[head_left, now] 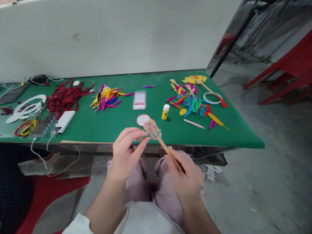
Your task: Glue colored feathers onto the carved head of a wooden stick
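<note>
My right hand (186,177) is wrapped round the handle of a wooden spoon-shaped stick (165,148), which slants up to the left. Its broad head is smeared with mottled pink, orange and pale colours, with a lumpy whitish band at the neck. My left hand (128,149) has thumb and forefinger in a pinch at the head's left edge; anything between the fingertips is too small to make out. Just behind the head lies a round white lid or dish (143,120) with a red rim. A yellow glue bottle (165,112) with a white cap stands beyond it.
Loose coloured feathers (188,103) lie at the right, near a yellow feather fan (195,79), white ring (212,98) and pink tweezers (194,123). A feather pile (106,98), phone (139,100) and dark red strips (63,99) are on the green table (151,78).
</note>
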A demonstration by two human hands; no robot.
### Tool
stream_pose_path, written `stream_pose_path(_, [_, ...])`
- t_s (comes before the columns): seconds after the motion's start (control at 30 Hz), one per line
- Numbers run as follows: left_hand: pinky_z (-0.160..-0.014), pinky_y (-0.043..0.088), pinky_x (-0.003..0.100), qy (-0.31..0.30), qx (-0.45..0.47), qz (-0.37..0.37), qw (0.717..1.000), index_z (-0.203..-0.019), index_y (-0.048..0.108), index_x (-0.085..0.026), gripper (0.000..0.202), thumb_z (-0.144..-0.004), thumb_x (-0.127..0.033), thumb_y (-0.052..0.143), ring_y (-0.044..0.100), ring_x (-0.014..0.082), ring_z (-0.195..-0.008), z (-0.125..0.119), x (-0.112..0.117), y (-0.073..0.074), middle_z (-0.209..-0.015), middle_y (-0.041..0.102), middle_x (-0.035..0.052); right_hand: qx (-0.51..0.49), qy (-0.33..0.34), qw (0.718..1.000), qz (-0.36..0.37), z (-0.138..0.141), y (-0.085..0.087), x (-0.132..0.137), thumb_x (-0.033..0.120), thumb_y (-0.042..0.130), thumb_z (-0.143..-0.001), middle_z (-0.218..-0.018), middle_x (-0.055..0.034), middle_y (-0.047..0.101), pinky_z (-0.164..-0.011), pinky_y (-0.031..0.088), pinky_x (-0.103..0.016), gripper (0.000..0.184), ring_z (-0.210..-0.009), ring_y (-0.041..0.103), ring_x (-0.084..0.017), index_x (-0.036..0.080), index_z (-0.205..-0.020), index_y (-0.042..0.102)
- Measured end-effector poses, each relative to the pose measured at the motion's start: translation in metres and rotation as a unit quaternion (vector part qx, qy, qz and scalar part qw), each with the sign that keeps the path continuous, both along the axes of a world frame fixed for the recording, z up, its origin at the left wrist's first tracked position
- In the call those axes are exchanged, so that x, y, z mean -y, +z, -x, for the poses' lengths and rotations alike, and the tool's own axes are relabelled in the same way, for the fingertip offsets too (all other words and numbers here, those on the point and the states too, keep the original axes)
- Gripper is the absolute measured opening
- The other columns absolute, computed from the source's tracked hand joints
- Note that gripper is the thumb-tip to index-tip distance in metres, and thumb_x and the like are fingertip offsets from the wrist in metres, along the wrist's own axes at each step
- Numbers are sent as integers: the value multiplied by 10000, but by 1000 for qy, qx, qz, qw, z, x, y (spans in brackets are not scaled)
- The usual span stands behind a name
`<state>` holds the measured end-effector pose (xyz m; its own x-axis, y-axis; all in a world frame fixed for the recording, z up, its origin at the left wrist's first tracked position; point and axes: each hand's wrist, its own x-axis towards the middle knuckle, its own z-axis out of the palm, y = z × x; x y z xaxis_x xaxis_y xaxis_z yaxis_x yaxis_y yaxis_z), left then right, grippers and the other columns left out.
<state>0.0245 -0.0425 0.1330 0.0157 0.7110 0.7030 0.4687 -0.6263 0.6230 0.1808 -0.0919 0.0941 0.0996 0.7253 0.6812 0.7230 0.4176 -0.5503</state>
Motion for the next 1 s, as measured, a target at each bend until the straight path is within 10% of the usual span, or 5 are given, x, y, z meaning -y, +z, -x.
stream_pose_path(0.5, [-494, 485, 170, -35, 183, 241, 952, -669, 631, -166, 86, -731, -224, 616, 575, 84, -528, 2, -1, -3, -629, 634, -9, 33, -4, 999, 15, -2, 1, 2, 206, 581, -798, -752, -38, 713, -570, 515, -242, 174, -679, 672, -167, 191, -952, 660])
stream_pose_path(1.0, [-675, 509, 279, 1, -74, -94, 993, -923, 618, -213, 282, -694, -53, 657, 580, 138, -770, 10, -2, -2, -793, 607, 14, -49, 25, 996, 73, -4, -3, 4, 222, 587, -791, -849, -16, 714, -586, 529, -245, 195, -739, 671, -165, 230, -979, 640])
